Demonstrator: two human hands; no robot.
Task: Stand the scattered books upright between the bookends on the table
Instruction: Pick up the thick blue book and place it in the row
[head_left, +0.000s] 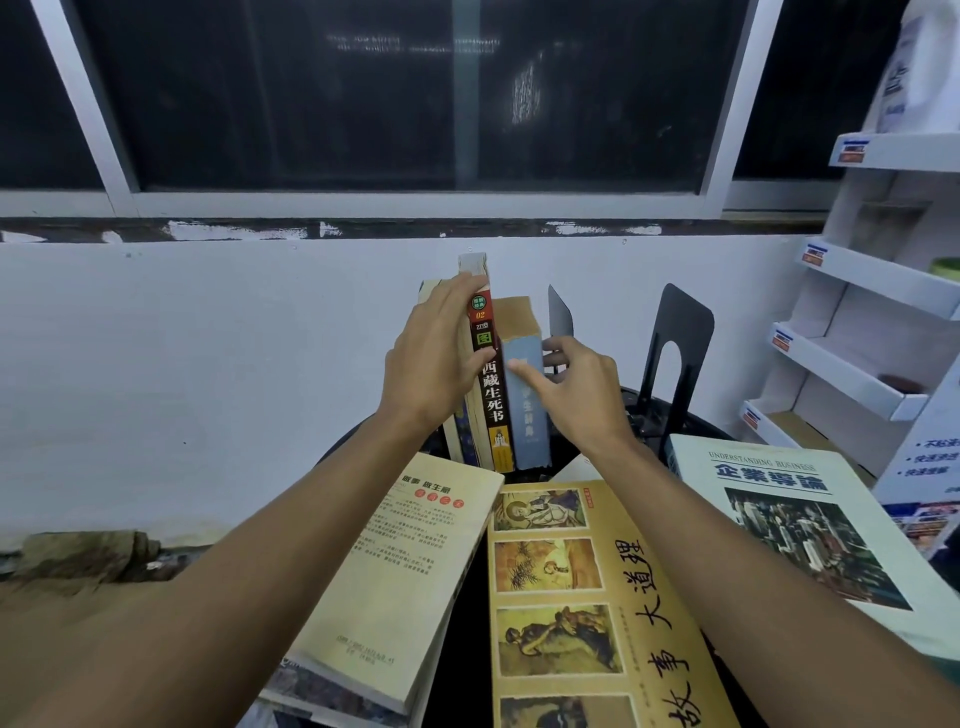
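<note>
Left hand (436, 353) flat, fingers straight, pressing side of tall red-black book (491, 395), thumb across its spine; right hand (576, 389) pinches blue-grey book (530, 421), thumb on spine, fingers curled round far side; more upright books behind left palm, count unclear; bookends, two: thin bookend (560, 317) just beyond right fingertips, wide bookend (680, 338) further right; flat books, three, near forearms: cream book (395, 561), yellow book (571, 597), white book (795, 519).
</note>
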